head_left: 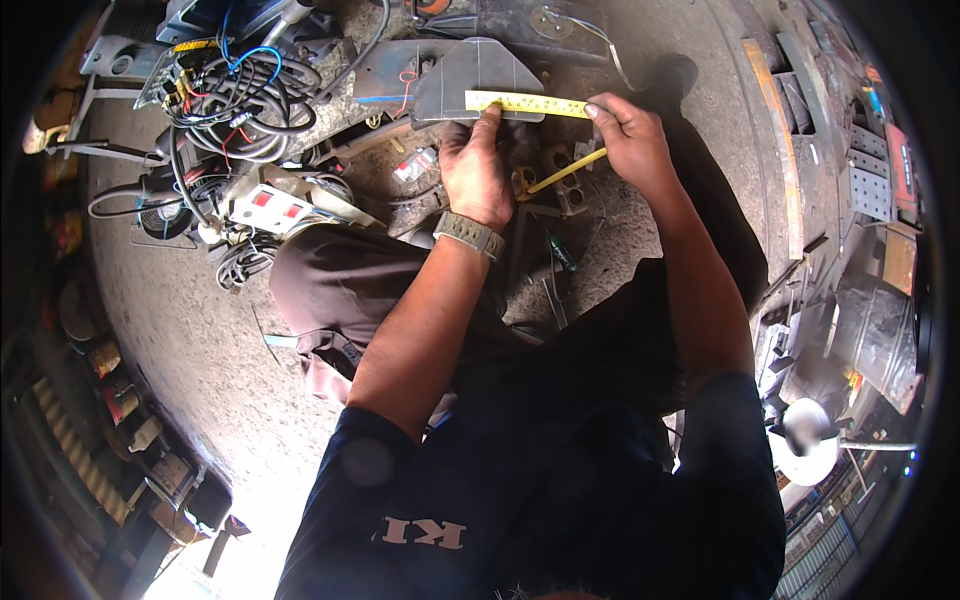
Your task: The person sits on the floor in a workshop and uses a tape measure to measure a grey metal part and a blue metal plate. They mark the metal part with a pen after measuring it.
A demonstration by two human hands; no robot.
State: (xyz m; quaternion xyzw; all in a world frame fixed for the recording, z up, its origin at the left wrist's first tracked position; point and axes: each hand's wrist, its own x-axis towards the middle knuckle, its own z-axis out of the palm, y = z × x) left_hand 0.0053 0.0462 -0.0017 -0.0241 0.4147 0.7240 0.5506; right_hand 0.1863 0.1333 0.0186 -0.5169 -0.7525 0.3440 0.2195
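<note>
Since the yellow, ribbon-like measuring tape (545, 104) likely flexes, two touches steady it

Over the dark grey, angular metal plate (475, 65), the bare left hand (478, 175) lays a digit on the tape, likely preventing sliding; whether its other fingers grip, I cannot tell. Beyond the plate's right edge, the bare right hand (632, 140) pinches the tape, probably keeping it straight.

We look down on a rough, grey-brown floor (200, 330). On its far left we see a tangle of black cables (255, 110). Slightly nearer sits a white box with red switches (268, 208); we cannot tell whether it touches the floor or rests on cords. Toward the right we find a long, rust-orange strip (779, 150) lying flat, its length running from far to near.
</note>
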